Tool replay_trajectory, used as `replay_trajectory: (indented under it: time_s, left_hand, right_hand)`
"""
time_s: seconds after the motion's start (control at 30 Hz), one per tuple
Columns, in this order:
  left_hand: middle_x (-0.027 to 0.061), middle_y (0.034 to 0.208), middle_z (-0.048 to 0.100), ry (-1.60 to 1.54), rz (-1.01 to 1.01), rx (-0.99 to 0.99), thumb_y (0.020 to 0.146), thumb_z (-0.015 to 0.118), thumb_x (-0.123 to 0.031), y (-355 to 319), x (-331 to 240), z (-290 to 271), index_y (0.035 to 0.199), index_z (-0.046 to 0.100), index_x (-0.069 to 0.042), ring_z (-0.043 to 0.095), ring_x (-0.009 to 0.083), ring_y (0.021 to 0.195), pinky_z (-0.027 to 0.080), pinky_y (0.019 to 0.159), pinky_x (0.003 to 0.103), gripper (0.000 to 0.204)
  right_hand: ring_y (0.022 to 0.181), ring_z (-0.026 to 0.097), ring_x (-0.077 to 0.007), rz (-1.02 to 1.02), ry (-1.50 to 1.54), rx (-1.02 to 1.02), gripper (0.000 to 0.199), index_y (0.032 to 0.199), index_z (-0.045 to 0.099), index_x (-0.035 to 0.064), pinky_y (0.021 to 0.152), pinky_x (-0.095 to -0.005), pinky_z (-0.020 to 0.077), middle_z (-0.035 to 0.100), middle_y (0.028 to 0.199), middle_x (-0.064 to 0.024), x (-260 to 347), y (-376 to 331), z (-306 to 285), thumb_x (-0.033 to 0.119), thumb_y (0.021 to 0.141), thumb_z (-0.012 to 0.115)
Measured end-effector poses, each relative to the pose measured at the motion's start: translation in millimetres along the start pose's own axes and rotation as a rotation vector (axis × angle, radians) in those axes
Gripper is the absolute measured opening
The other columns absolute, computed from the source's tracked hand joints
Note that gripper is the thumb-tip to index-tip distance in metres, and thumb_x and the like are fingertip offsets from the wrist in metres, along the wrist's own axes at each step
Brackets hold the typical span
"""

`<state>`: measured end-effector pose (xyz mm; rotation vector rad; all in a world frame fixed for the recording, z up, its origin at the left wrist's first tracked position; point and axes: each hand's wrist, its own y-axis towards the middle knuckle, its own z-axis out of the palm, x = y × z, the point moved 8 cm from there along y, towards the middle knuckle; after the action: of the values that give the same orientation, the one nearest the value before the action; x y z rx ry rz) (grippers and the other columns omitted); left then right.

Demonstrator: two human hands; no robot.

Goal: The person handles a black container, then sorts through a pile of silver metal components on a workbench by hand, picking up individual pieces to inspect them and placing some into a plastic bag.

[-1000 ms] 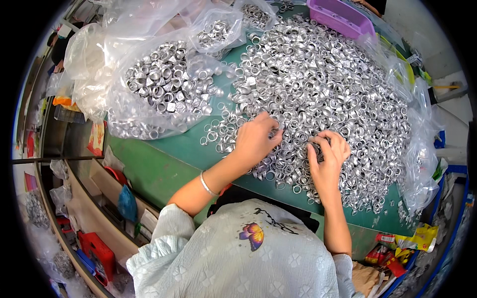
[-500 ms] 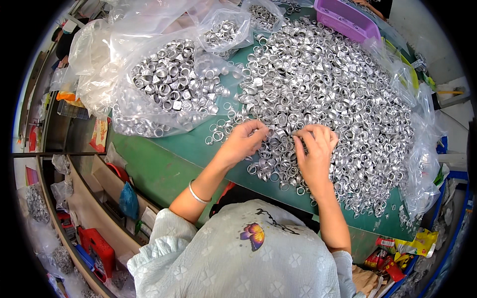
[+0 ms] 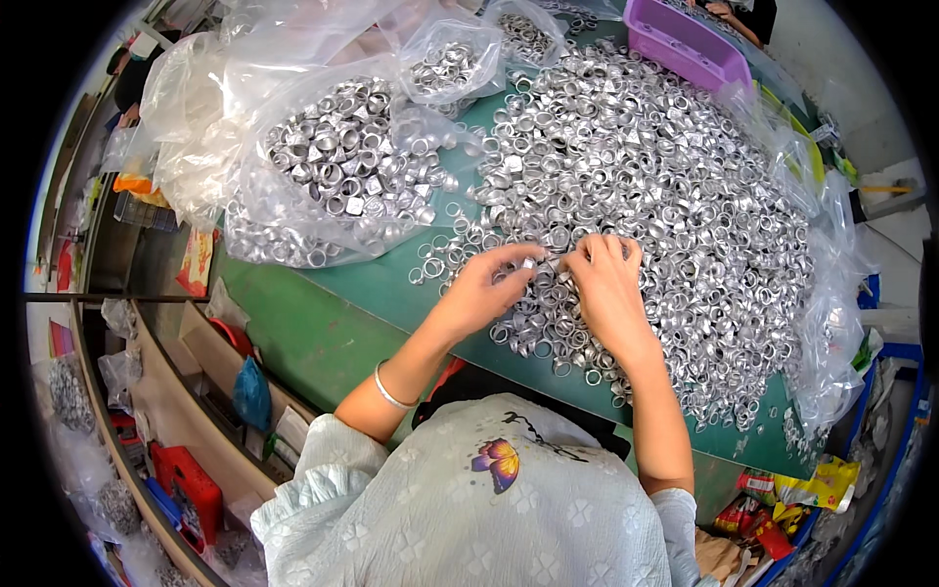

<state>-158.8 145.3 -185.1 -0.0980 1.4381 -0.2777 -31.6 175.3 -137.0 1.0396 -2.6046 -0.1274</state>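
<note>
A broad pile of silver metal rings covers much of the green table before me. At the pile's near left part my left hand pinches one silver ring between thumb and fingers. Close beside it, my right hand reaches down over the rings with its fingers bent together; its thumb and fingertips nearly meet the left hand's. Whatever lies in the right fingertips is too small to make out. A few loose rings lie left of my left hand.
Clear plastic bags of rings stand at the back left. A purple basket sits at the far right, near another person's hand. Crumpled plastic lines the right edge. Shelves with a red bin are at the left.
Both hands have drawn closer together; the left has shifted slightly right and now shows a ring in its pinch. The right hand has moved slightly left.
</note>
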Motion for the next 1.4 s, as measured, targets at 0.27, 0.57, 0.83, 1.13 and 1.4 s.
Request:
replay_trajectory:
  time_s: [0.27,0.57,0.83,1.13,1.4]
  left_hand:
    - [0.0089,0.08,0.057,-0.722,-0.342,0.208,0.096,0.048,-0.025,-6,27,38,0.103,0.056,-0.002,0.046,0.0089,0.057,0.03,0.036,0.014,0.026]
    - [0.0064,0.095,0.065,-0.768,-0.502,0.104,0.094,0.053,-0.025,-7,43,60,0.113,0.057,-0.005,0.065,0.0132,0.079,0.039,0.038,0.015,0.029]
    - [0.0004,0.073,0.049,-0.878,-0.475,0.112,0.091,0.056,-0.023,-10,33,64,0.095,0.06,-0.004,0.041,0.0054,0.055,0.025,0.035,0.014,0.019]
    - [-0.0022,0.061,0.037,-1.084,-0.447,0.084,0.095,0.05,-0.033,-5,38,63,0.071,0.054,-0.009,0.032,0.004,0.046,0.021,0.031,0.015,0.034]
    - [-0.0009,0.062,0.04,-0.888,-0.376,0.067,0.095,0.05,-0.029,-6,36,60,0.08,0.055,-0.008,0.031,0.0041,0.046,0.018,0.032,0.016,0.027]
  right_hand:
    - [0.089,0.054,-0.026,0.127,0.245,-0.239,0.016,0.087,0.054,0.0047,0.091,-0.0434,0.0312,0.058,0.084,-0.0071,-22,-20,-22,0.0,0.075,0.063]
    - [0.094,0.055,-0.0245,0.113,0.304,-0.356,0.011,0.088,0.063,0.0034,0.091,-0.0399,0.0339,0.061,0.094,-0.0074,-15,-27,-57,0.007,0.077,0.065]
    - [0.121,0.04,-0.0358,0.297,-0.135,-0.148,0.053,0.119,0.05,0.0025,0.099,-0.0523,0.0287,0.043,0.129,-0.0188,-52,-21,-24,0.033,0.079,0.067]
    - [0.124,0.037,-0.0344,0.1,0.028,0.032,0.05,0.112,0.054,0.002,0.098,-0.0477,0.0308,0.046,0.126,-0.0127,-14,-64,-11,0.027,0.073,0.072]
    - [0.102,0.058,-0.028,0.14,0.402,-0.112,0.019,0.093,0.065,0.0016,0.091,-0.0387,0.0404,0.064,0.097,-0.0101,-38,-86,-40,0.009,0.076,0.069]
